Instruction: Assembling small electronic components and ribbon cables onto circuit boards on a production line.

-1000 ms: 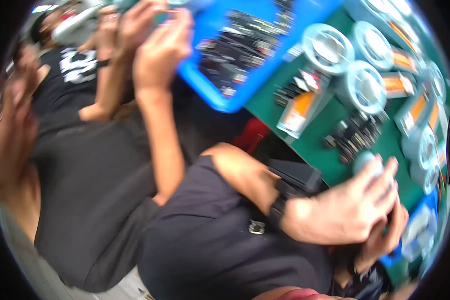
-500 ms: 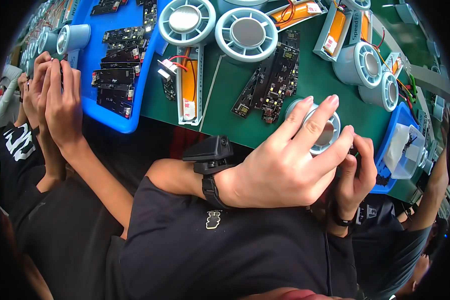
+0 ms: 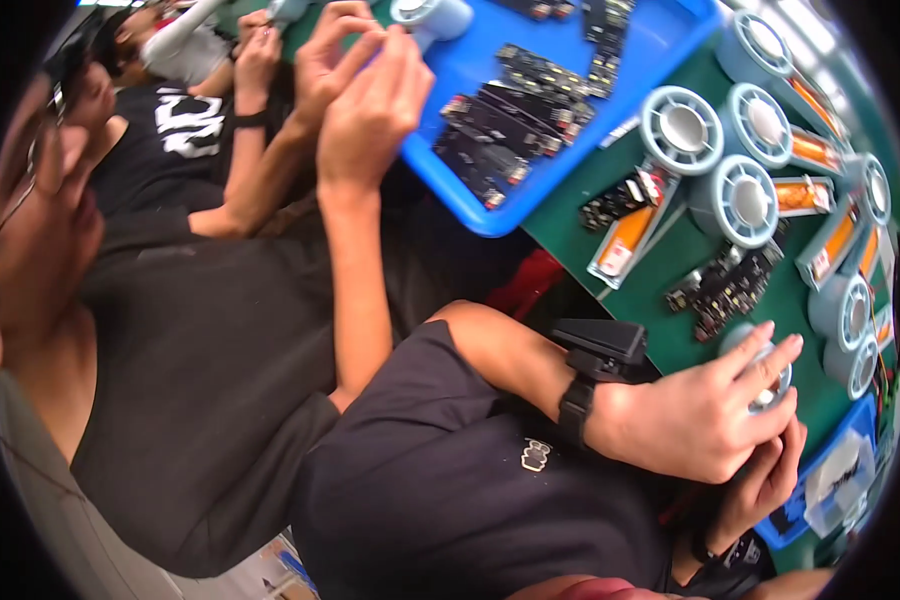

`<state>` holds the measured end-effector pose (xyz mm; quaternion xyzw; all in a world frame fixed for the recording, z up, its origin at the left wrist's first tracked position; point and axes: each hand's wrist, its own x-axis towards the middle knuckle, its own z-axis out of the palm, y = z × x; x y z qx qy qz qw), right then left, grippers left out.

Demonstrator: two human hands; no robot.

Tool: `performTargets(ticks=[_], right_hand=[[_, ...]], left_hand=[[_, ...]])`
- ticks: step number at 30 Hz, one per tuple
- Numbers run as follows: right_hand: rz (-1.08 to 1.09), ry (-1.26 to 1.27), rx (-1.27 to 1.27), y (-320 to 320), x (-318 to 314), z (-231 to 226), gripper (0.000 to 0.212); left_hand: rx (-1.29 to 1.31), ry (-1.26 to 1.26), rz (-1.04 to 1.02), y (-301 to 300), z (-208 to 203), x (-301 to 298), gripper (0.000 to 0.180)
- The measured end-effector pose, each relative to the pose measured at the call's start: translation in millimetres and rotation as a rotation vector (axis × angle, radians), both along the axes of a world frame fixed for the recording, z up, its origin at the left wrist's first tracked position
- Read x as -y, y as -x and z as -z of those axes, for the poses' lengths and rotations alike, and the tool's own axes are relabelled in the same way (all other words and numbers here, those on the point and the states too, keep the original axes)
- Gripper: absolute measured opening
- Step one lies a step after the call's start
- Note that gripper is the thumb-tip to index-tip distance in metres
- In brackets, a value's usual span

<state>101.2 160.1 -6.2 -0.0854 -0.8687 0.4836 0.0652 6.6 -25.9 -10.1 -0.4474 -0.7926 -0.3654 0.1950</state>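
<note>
My left hand (image 3: 705, 415) reaches across a round light blue fan (image 3: 774, 386) at the near edge of the green table. Two fingers stretch over its face, and the hand hides much of it. Below those fingers, my right hand (image 3: 765, 485) is closed in a pinch at the fan's near side. Whatever sits between its fingertips is hidden. Just beyond the fan lies a pile of black circuit boards (image 3: 735, 285). A strapped black device (image 3: 605, 345) sits on my left wrist.
Other light blue fans (image 3: 748, 200) and white housings with orange batteries (image 3: 625, 240) crowd the green table (image 3: 570, 225). A blue tray (image 3: 490, 222) holds more circuit boards. Another blue tray (image 3: 860, 415) stands at the right. On the left, a co-worker's hands (image 3: 370, 110) work close by.
The view has swung left, so the table and my hands appear farther right and more co-workers show. Both my hands stay at the fan.
</note>
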Motion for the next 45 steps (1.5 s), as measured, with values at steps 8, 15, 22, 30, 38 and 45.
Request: performTargets(ticks=[8,15,22,30,38,45], right_hand=[[-0.069,-0.119,-0.02,5,-6,1,0.033],[-0.131,-0.189,-0.054,5,-14,0,0.027],[-0.088,-0.286,-0.101,5,-19,-5,0.032],[-0.066,-0.304,-0.146,29,-11,-15,0.037],[-0.062,-0.293,-0.1,29,-4,-21,0.042],[-0.189,-0.268,-0.139,31,-20,-19,0.041]], left_hand=[[0.049,0.092,-0.088,-7,-5,-7,0.046],[0.052,0.272,-0.141,-13,-18,-14,0.05],[-0.002,0.177,-0.129,-10,-9,-21,0.04],[0.052,-0.068,0.035,19,-7,-5,0.016],[0.009,-0.086,0.091,26,3,-10,0.017],[-0.055,0.021,0.096,25,2,-9,0.014]])
